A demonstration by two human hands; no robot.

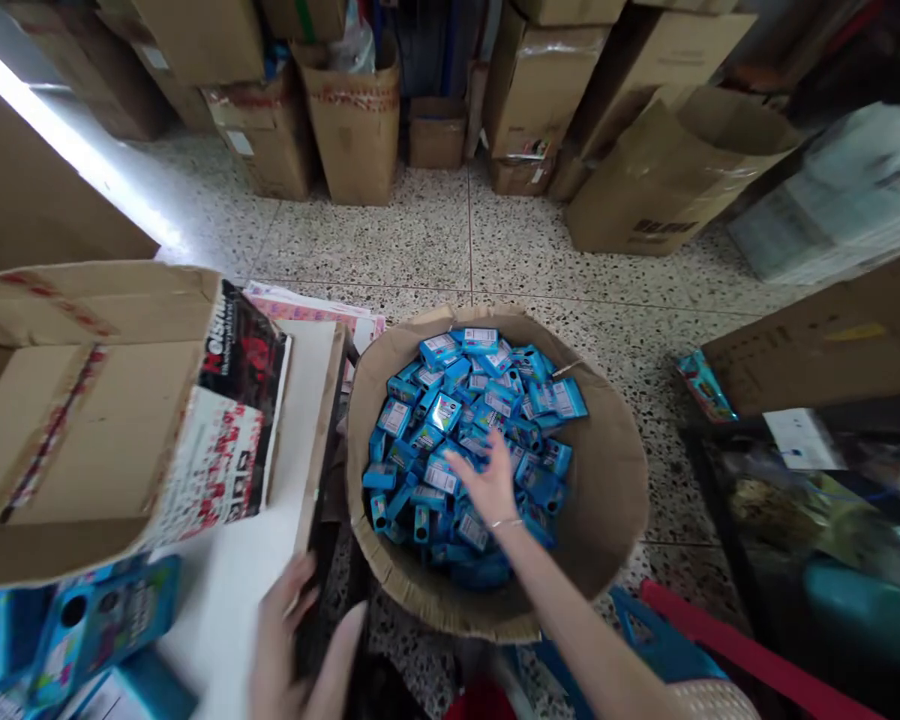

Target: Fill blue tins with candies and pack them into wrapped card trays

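The small blue boxes [445, 412] lie in a loose heap inside a round brown container [616, 460], piled up against its left wall, while the right wall shows bare. Each looks like thin printed carton: probably light, fairly stiff along its edges, softer in the middle of its broad faces, and a little slick if the coating is as glossy as it looks. Some ends show a dark round spot, perhaps a hole, where the card may give more easily. Fragility seems modest; a hard squeeze could dent a panel. The 2 narrow long sides look the best place to take hold, thumb against fingers; boxes on top should lift free more easily than those wedged by the wall.

The right hand [493, 484] is over the middle of the heap, its grip spread, thumb apart from the fingers, with nothing visibly held; whether the fingertips touch a box I cannot tell. The left hand [292, 640], blurred, is by the right edge of the table [221, 590], thumb and fingers well apart, also with nothing visible in it.

More blue boxes [112, 615] lie at the table's near left corner, beside an open cardboard box [139, 375]. Beyond, cartons [352, 130] stand along the speckled floor [427, 235].
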